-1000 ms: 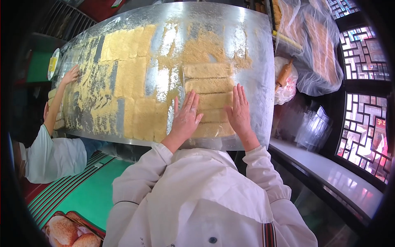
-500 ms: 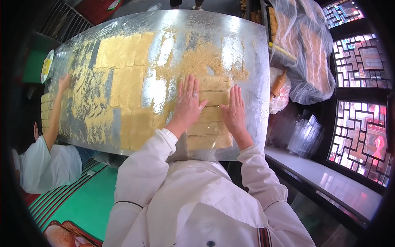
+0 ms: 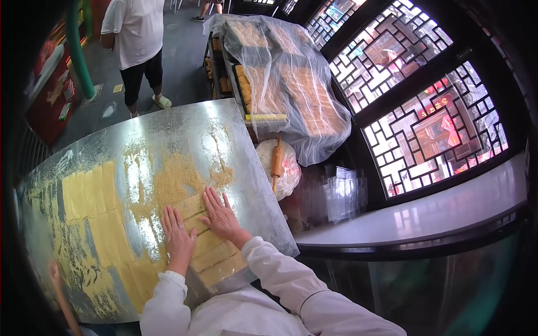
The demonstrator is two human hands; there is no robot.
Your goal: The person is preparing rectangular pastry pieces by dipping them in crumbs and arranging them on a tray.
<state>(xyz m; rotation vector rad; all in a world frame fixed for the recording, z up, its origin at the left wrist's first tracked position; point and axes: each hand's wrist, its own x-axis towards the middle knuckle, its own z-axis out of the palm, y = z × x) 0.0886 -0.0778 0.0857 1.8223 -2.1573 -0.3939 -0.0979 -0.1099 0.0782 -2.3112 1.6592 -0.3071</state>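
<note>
On the metal worktop, largest first:

- Metal table [image 3: 168, 129], shiny, dusted with yellow crumbs, fills the left half of the view.
- Netted rack of baked slabs [image 3: 291, 84] stands beyond the table's far right edge.
- Yellow dough strips [image 3: 216, 255] lie side by side near the table's near edge.
- Rolling pin [image 3: 277, 159] rests on a bag beside the table.
- Left hand [image 3: 178, 238], flat, fingers spread, presses the strips.
- Right hand [image 3: 221, 215], flat, fingers wide, presses beside it.

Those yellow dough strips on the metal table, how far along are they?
Several yellow dough strips already lie cut in rows. The left hand and right hand press flat on the near strips. Loose crumbs remain scattered on the metal table.
</note>
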